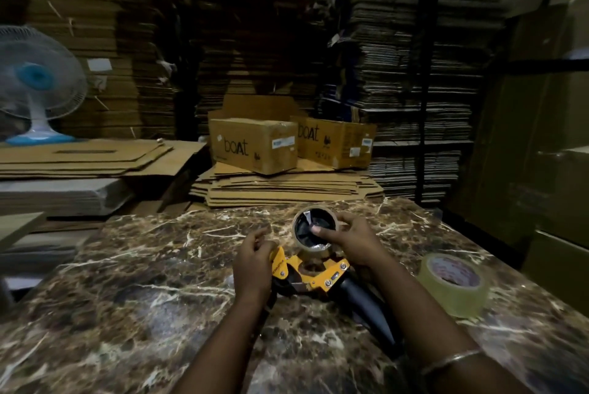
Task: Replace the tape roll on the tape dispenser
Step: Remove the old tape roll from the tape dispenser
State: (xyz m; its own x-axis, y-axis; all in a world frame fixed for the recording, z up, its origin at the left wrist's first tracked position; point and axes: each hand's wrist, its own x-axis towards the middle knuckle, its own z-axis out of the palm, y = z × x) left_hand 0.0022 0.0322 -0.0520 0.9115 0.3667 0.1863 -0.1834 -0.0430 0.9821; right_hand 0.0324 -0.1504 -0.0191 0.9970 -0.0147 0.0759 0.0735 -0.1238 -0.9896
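From the head camera I see my right hand [347,239] curled round the tape roll [314,236] that sits on the yellow tape dispenser [314,275], thumb pressed onto the dark hub in its middle, fingers wrapped over the far rim. The roll looks nearly spent, mostly bare core. Just left of that grip my left hand [255,261] holds the dispenser's yellow front plate, fingers bent round its edge to steady the frame on the marble table [134,282]. The black handle runs back from the grip toward me. Well off to the right of my right hand lies the new tape roll [454,283], flat and untouched. I judge this the removal step: the old core is not yet off. Next I must pull it straight off the hub while the left hand braces, then reach right for the fresh roll.
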